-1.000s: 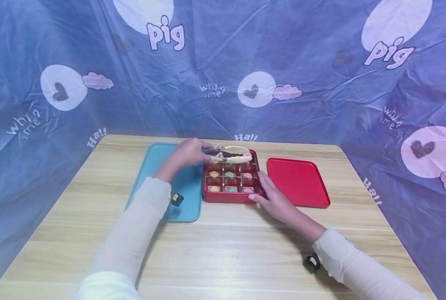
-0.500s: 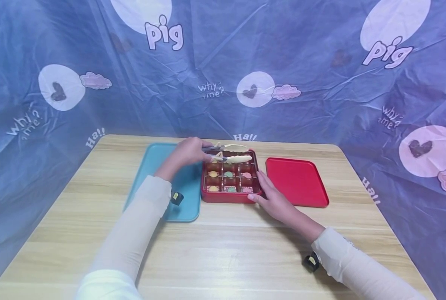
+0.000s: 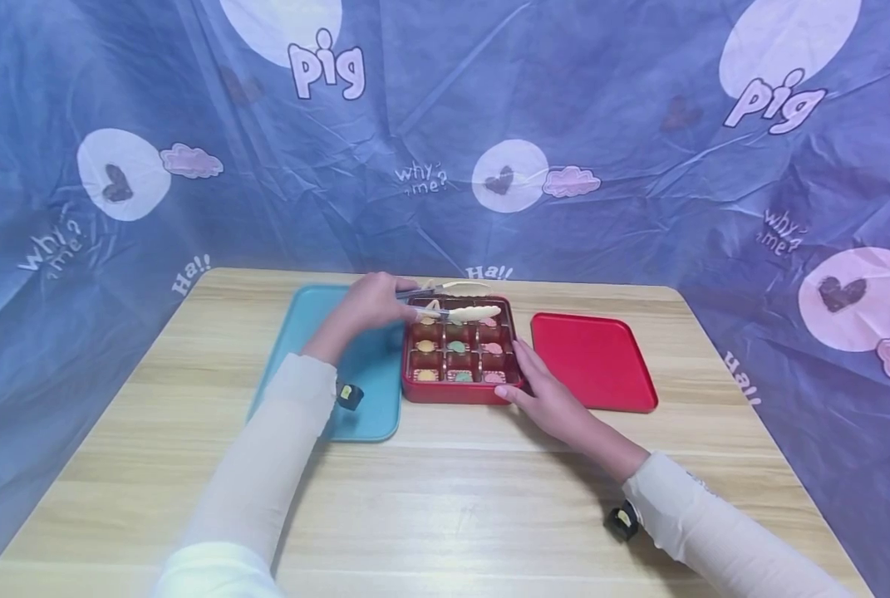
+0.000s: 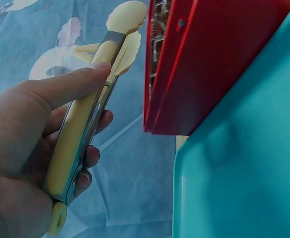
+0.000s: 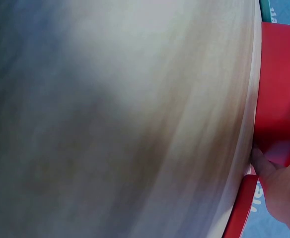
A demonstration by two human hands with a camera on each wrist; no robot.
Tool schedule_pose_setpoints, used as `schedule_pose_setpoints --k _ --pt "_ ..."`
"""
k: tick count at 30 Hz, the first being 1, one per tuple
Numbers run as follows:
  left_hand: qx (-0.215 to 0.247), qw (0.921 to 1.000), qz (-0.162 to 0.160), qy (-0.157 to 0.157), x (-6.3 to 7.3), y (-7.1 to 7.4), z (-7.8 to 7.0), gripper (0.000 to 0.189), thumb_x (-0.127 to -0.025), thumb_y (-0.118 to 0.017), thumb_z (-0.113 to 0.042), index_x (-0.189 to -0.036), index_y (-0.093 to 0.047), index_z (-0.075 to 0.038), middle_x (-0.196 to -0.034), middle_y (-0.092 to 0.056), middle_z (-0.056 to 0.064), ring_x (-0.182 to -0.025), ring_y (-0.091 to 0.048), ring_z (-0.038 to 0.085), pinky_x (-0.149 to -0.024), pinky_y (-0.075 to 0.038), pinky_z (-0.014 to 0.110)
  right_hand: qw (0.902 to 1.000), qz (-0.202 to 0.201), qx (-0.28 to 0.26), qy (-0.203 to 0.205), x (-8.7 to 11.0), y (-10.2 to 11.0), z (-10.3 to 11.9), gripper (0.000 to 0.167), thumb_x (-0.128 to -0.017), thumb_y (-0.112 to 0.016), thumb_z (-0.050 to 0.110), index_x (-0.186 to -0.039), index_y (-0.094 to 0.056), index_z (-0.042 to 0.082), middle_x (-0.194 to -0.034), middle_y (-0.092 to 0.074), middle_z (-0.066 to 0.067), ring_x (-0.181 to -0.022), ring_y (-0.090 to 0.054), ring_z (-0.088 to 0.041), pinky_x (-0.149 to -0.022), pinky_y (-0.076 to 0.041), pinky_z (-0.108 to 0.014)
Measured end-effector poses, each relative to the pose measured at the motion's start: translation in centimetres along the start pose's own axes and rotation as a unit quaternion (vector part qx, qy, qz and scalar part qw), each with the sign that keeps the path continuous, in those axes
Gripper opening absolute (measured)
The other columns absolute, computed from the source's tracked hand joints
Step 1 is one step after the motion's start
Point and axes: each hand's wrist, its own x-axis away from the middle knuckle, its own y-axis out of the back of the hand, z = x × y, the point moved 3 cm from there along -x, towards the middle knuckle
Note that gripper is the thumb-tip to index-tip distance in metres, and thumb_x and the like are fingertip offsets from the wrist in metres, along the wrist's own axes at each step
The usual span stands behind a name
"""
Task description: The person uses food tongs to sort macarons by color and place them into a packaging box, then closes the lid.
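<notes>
In the head view my left hand holds food tongs with cream scalloped tips, spread apart over the back row of a red divided box. The left wrist view shows my thumb along the yellow handle of the tongs. Nothing shows between the tips. Small yellow, green and pink sweets sit in columns in the compartments; the tongs partly hide the back ones. My right hand rests on the box's front right corner, fingers fairly straight along the side, thumb at the front.
Left of the box, touching or nearly touching it, lies a turquoise tray. A flat red lid lies to the right. All stand near the back of a wooden table, before a blue printed cloth.
The tongs have spread and risen slightly off a pink sweet that was between their tips; it now sits in the back right compartment. My right hand stays at the box corner.
</notes>
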Motion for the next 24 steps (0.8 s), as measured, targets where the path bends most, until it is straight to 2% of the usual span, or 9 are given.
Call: schedule_pose_setpoints --k 4,7,11,15,17,20,22,24 --pt "0.032 0.9991 -0.012 0.024 0.8 0.5 0.9 0.072 -0.080 -0.082 -0.043 -0.146 -0.055 -0.029 -0.113 -0.069 0.011 -0.079 -0.057 0.025 -0.075 -0.050 0.039 1.0000 0.001 0.000 0.007 -0.1 -0.1 -0.1 0.096 -0.094 -0.062 0.058 -0.164 -0.006 0.021 -0.171 -0.008 -0.008 -0.156 -0.012 -0.033 -0.120 -0.025 -0.061" --pt "0.056 0.9979 -0.022 0.026 1.6 0.9 1.5 0.079 -0.079 -0.084 -0.042 -0.149 -0.052 -0.028 -0.116 -0.067 0.011 -0.078 -0.055 0.025 -0.073 -0.049 0.039 1.0000 0.000 0.001 0.010 -0.2 -0.1 -0.2 0.096 -0.094 -0.062 0.057 -0.164 -0.006 0.020 -0.171 -0.008 -0.008 -0.156 -0.012 -0.033 -0.120 -0.024 -0.060" --pt "0.073 0.9965 -0.033 0.025 2.8 1.3 2.5 0.086 -0.077 -0.086 -0.041 -0.152 -0.047 -0.022 -0.138 -0.061 0.010 -0.095 -0.059 0.026 -0.090 -0.052 0.044 1.0000 0.003 0.000 0.005 -0.2 -0.2 -0.2 0.095 -0.095 -0.063 0.054 -0.164 -0.005 0.022 -0.171 -0.007 -0.006 -0.156 -0.012 -0.033 -0.120 -0.025 -0.060" --pt "0.089 0.9943 -0.044 0.039 4.2 1.8 3.6 0.090 -0.078 -0.085 -0.043 -0.154 -0.043 -0.021 -0.150 -0.053 0.010 -0.119 -0.058 0.029 -0.107 -0.045 0.053 1.0000 0.005 0.001 0.001 -0.2 -0.2 -0.3 0.096 -0.095 -0.064 0.053 -0.164 -0.005 0.023 -0.171 -0.007 -0.006 -0.156 -0.013 -0.033 -0.119 -0.026 -0.061" --pt "0.094 0.9932 -0.046 0.051 5.0 2.1 4.3 0.090 -0.079 -0.084 -0.044 -0.155 -0.041 -0.023 -0.153 -0.049 0.011 -0.124 -0.055 0.031 -0.109 -0.043 0.056 1.0000 0.005 -0.001 0.002 -0.2 -0.3 -0.3 0.096 -0.094 -0.064 0.052 -0.164 -0.005 0.023 -0.171 -0.007 -0.006 -0.156 -0.013 -0.034 -0.119 -0.027 -0.062" --pt "0.090 0.9920 -0.056 0.068 6.2 2.5 5.4 0.090 -0.080 -0.082 -0.048 -0.156 -0.039 -0.025 -0.154 -0.048 0.013 -0.120 -0.053 0.031 -0.105 -0.044 0.057 1.0000 0.005 -0.004 0.001 -0.2 -0.3 -0.4 0.097 -0.094 -0.065 0.053 -0.164 -0.005 0.023 -0.171 -0.008 -0.007 -0.156 -0.013 -0.034 -0.118 -0.028 -0.063" --pt "0.092 0.9906 -0.065 0.077 6.9 2.8 6.4 0.092 -0.081 -0.080 -0.051 -0.157 -0.037 -0.022 -0.154 -0.047 0.016 -0.119 -0.052 0.033 -0.104 -0.044 0.058 1.0000 0.006 -0.002 0.001 -0.2 -0.2 -0.4 0.097 -0.094 -0.065 0.054 -0.164 -0.005 0.023 -0.171 -0.007 -0.008 -0.156 -0.013 -0.035 -0.118 -0.027 -0.063" --pt "0.093 0.9893 -0.076 0.082 7.7 3.1 7.5 0.095 -0.081 -0.078 -0.056 -0.157 -0.036 -0.019 -0.155 -0.046 0.018 -0.125 -0.052 0.036 -0.106 -0.043 0.060 1.0000 0.006 0.001 0.001 -0.3 -0.2 -0.4 0.098 -0.093 -0.065 0.055 -0.164 -0.005 0.022 -0.171 -0.007 -0.008 -0.156 -0.013 -0.035 -0.117 -0.027 -0.064"
